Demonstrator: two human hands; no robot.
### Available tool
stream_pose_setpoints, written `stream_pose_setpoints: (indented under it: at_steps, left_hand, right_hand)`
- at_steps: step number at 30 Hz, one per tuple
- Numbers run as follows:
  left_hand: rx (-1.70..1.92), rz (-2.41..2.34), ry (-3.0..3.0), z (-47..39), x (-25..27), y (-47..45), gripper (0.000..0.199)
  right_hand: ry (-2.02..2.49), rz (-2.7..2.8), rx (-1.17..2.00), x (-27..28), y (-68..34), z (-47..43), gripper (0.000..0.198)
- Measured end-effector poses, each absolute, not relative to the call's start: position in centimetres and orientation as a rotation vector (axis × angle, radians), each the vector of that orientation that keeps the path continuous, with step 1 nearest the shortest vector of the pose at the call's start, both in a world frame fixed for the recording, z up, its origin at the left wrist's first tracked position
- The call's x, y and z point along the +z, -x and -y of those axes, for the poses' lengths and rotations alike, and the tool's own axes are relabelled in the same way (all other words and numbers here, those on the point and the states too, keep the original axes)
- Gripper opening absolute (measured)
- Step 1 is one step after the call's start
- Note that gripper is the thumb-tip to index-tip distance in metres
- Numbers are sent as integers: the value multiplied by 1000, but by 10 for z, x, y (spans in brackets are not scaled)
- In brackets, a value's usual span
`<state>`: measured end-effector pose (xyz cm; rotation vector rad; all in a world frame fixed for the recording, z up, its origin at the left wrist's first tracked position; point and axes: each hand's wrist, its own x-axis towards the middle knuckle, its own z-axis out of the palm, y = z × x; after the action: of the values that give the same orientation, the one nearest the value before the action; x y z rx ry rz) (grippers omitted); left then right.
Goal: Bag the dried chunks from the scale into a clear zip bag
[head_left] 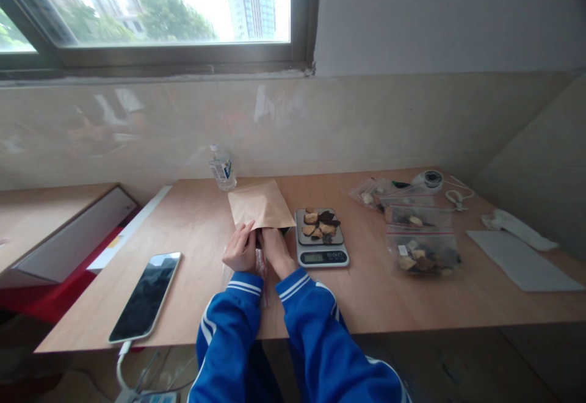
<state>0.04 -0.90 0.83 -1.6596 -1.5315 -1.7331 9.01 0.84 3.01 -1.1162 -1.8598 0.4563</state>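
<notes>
On my feed, the left hand [240, 249] grips the paper bag [260, 204] by its near edge, left of the scale [320, 248]; the right hand [277, 250]'s fingers are hidden, their state unclear. Tabletop [366, 293] room opens right of the scale.

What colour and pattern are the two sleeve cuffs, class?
Blue with white stripes, on left cuff and right cuff; best seen in the head view.

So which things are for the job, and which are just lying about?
Probably for the job:
brown paper, left hand and right hand at its near edge
scale
dried-looking pieces on it
perhaps the zip bags

Seemingly lying about:
phone
bottle
grey sheet
</notes>
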Motion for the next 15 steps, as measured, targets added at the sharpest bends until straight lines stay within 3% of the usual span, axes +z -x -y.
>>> stream_pose_setpoints:
  at_steps: [9, 15]
  left_hand:
    - [-1760, 1563, 1638, 8, 8, 0, 20]
    - [-1748, 1549, 1622, 7, 6, 0, 20]
  right_hand:
    - [1070, 1645, 358, 33, -146, 73, 31]
    - [1173, 1729, 249, 32, -201, 52, 17]
